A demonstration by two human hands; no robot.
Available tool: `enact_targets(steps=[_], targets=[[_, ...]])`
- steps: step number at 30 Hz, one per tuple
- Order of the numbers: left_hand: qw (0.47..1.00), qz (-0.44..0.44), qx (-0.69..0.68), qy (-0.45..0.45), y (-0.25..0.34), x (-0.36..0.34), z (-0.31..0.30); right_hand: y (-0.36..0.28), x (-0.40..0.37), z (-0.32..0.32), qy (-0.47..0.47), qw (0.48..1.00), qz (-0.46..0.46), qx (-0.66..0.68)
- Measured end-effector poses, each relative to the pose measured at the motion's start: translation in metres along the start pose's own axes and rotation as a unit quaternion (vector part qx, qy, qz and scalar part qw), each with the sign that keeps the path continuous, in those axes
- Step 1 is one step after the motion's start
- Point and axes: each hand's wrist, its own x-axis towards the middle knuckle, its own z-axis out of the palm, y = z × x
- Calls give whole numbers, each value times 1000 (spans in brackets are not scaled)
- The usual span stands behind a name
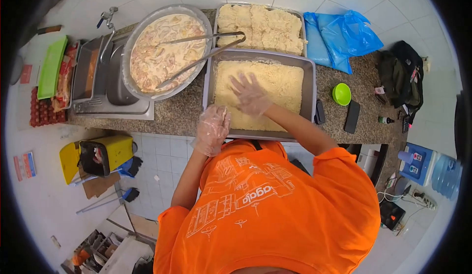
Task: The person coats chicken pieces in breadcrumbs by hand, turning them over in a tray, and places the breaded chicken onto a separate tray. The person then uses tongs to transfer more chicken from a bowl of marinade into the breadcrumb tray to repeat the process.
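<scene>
A grey tub (210,84) holds a bed of pale crumbs (280,82). My right hand (250,94), in a clear plastic glove, lies flat on the crumbs with its fingers spread. At the tub's lower left edge is my left hand (212,130), also gloved, its fingers curled; what it holds, if anything, is hidden. Left of the tub stands a round basin (127,60) of meat pieces in creamy liquid (164,52). Metal tongs (223,48) rest across the basin, their bent end over the tub's upper edge. Behind the tub is a tray of crumb-coated pieces (260,28).
Right of the tub are a blue plastic bag (344,35), a green bowl (341,94), a dark phone (351,116) and a black bag (403,75). A sink (118,77) is left of the basin, with a green tray (51,67) beyond. A yellow bin (115,151) stands below.
</scene>
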Motion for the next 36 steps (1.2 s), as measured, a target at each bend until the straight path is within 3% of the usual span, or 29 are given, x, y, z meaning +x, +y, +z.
enact_targets(steps=[2, 3, 4, 5, 6, 7, 8, 9, 10, 11, 14, 17, 20, 21, 22, 23, 24, 26, 27, 28, 29, 30, 32, 33, 34, 35, 36], targets=[[998, -42, -40, 8, 10, 5, -1, 7, -13, -16, -33, 999, -5, -19], [998, -44, -42, 11, 17, 10, 0, 9, -18, -22, -109, 994, 22, 14], [965, -184, -185, -10, 24, 18, 3, 12, -24, -29, -185, 980, 50, 47], [893, -314, -321, -28, 32, 28, 5, 19, -29, -36, -186, 980, 49, 43], [893, -313, -323, -23, 41, 38, 7, 27, -34, -44, -181, 954, 109, 214], [862, -394, -318, -35, 51, 48, 10, 34, -36, -50, -168, 895, 164, 379], [824, -472, -310, -48, 60, 58, 15, 35, -42, -19, -168, 898, 160, 375], [781, -468, -408, -66, 61, 67, 37, 33, -52, 40, 0, 864, 231, 447], [730, -459, -500, -78, 57, 70, 68, 30, -54, 71, 166, 797, 287, 505], [743, -422, -515, -65, 62, 70, 109, 20, -53, 72, 242, 728, 326, 552], [746, -373, -548, -55, 86, 74, 141, 5, -45, 29, 247, 520, 363, 733], [706, -417, -559, -121, 93, 92, 132, 5, -42, 4, 248, 477, 375, 756], [690, -441, -552, -156, 76, 112, 120, 0, -58, 21, 265, 492, 386, 734], [689, -447, -548, -158, 71, 115, 118, 2, -74, 54, 238, 702, 373, 558], [686, -452, -549, -156, 67, 117, 117, 6, -84, 71, 193, 860, 331, 337], [680, -460, -551, -151, 64, 119, 118, -2, -78, 30, 176, 879, 321, 306], [639, -475, -591, -133, 60, 120, 122, -12, -71, -16, 160, 897, 309, 271], [542, -485, -681, -84, 35, 110, 172, 13, -89, 9, 72, 949, 203, 231], [484, -478, -731, -57, 26, 107, 204, 13, -93, -8, 108, 946, 201, 232], [559, -472, -665, -147, 41, 106, 153, 6, -97, -23, 143, 942, 200, 230], [540, -447, -700, -139, 32, 101, 180, 12, -100, -18, 238, 893, 159, 348], [552, -339, -749, -143, 33, 96, 182, 1, -101, -53, 341, 858, 108, 367], [535, -463, -704, -60, 80, 104, 131, 13, -99, -29, 285, 893, 184, 295], [480, -402, -766, -144, 62, 96, 166, 22, -94, -9, 220, 853, 286, 377], [499, -433, -747, -76, 80, 94, 153, 31, -101, -1, 357, 901, 138, 206], [488, -434, -754, -67, 68, 93, 189, 37, -99, -11, 315, 930, 132, 136], [512, -477, -713, -53, 75, 99, 185, 29, -86, -33, 303, 920, 197, 150]])
